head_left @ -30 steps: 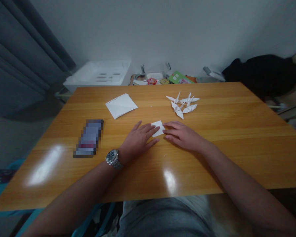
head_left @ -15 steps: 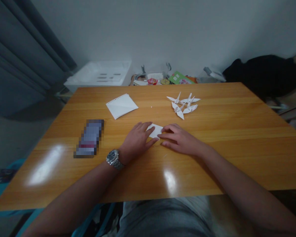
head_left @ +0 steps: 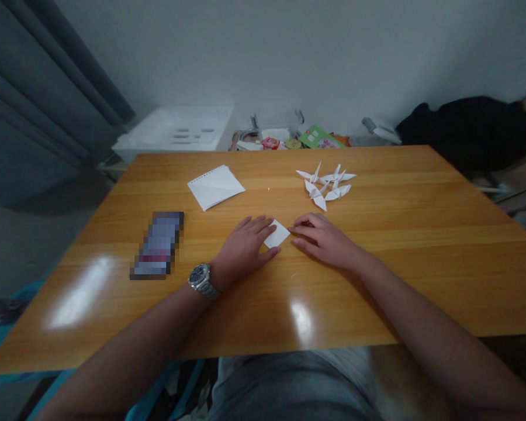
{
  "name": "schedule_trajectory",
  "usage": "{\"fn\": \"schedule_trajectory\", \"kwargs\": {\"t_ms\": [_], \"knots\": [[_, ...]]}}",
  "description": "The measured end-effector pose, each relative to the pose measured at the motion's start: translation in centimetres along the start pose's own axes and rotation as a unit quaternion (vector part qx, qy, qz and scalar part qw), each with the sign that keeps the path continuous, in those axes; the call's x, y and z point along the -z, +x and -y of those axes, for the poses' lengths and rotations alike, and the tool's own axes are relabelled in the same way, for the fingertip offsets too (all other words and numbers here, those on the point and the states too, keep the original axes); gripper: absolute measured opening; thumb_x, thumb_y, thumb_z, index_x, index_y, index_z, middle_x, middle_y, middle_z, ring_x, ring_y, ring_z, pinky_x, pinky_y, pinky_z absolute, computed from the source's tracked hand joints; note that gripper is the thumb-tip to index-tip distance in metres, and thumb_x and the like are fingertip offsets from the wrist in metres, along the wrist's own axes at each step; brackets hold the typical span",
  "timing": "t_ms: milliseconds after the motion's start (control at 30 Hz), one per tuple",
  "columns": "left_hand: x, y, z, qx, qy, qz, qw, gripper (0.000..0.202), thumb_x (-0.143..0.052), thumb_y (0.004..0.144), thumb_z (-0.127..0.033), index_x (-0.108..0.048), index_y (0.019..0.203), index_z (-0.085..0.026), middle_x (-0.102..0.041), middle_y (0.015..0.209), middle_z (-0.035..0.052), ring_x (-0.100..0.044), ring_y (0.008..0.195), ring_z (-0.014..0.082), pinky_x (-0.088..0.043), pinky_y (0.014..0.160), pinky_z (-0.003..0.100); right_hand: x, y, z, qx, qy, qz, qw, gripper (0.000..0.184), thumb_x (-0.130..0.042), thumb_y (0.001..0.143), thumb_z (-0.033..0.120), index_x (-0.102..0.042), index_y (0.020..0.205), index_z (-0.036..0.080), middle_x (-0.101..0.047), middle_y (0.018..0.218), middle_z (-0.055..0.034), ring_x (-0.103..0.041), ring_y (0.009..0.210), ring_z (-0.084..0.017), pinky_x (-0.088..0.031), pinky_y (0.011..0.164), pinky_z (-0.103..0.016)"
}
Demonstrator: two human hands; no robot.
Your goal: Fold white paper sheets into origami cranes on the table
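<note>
"Paper square (head_left: 279,235), small and white: position on the glossy brown wooden table (head_left: 403,199)?"

"Mid-table, between near and far edges, one corner pointing toward the right edge. Lies between the two hands."

"Bare left hand (head_left: 245,244)?"

"Palm down, fingers loosely spread. Index fingertip overlaps the square's left part; thumb extends just beside its near corner."

"Bare right hand (head_left: 326,241)?"

"Fingers bent, slightly apart. Foremost fingertip at the square's right corner; touching or just beside, cannot tell. Thumb separate, nearer the table's near edge."

"Other items?"

"Folded white paper cranes (head_left: 326,182), clustered toward the far edge, right of centre. White paper sheets (head_left: 216,188) with a perforated side, toward the far-left corner. Dark rectangular slab (head_left: 158,244), pixelated, near the left edge. Silver metal wristwatch (head_left: 200,277) on the left wrist."
</note>
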State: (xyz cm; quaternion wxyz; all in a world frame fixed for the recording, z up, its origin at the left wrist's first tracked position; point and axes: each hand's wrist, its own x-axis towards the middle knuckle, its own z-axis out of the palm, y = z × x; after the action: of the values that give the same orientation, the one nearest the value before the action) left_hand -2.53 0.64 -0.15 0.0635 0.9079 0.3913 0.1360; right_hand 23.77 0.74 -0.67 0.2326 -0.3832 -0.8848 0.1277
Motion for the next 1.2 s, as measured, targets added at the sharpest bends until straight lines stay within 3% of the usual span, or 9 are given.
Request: {"fn": "schedule_trajectory", "kwargs": {"t_ms": [267,700,1200], "knots": [[0.15,-0.07,-0.11,0.001,0.009,-0.025,1.000,0.047,-0.057,0.099,-0.039,-0.059,0.138,-0.015,-0.059,0.142,0.0150,-0.058,0.125,0.0302,-0.044,0.112,0.049,-0.15,-0.11,-0.07,0.000,0.009,-0.002,1.000,0.027,-0.057,0.100,0.031,-0.073,0.120,0.021,-0.063,0.118,-0.0140,-0.058,0.112,-0.028,-0.051,0.099,-0.048],[0.06,-0.01,0.03,-0.005,0.015,-0.017,1.000,0.053,-0.057,0.099,-0.046,-0.058,0.140,-0.014,-0.058,0.145,0.0145,-0.058,0.128,0.0307,-0.042,0.115,0.049,-0.34,-0.01,-0.39,0.009,0.040,-0.011,0.999,0.024,-0.056,0.101,0.028,-0.073,0.117,0.022,-0.065,0.115,-0.0120,-0.059,0.110,-0.026,-0.051,0.097,-0.047],[-0.37,0.09,0.45,-0.009,-0.004,-0.014,1.000,0.050,-0.061,0.098,-0.041,-0.059,0.140,-0.013,-0.058,0.147,0.0133,-0.058,0.131,0.0290,-0.045,0.115,0.043,-0.40,0.19,-0.26,0.028,0.063,-0.005,0.998,0.024,-0.056,0.101,0.024,-0.074,0.117,0.023,-0.068,0.113,-0.0107,-0.061,0.107,-0.025,-0.050,0.095,-0.044]]}}
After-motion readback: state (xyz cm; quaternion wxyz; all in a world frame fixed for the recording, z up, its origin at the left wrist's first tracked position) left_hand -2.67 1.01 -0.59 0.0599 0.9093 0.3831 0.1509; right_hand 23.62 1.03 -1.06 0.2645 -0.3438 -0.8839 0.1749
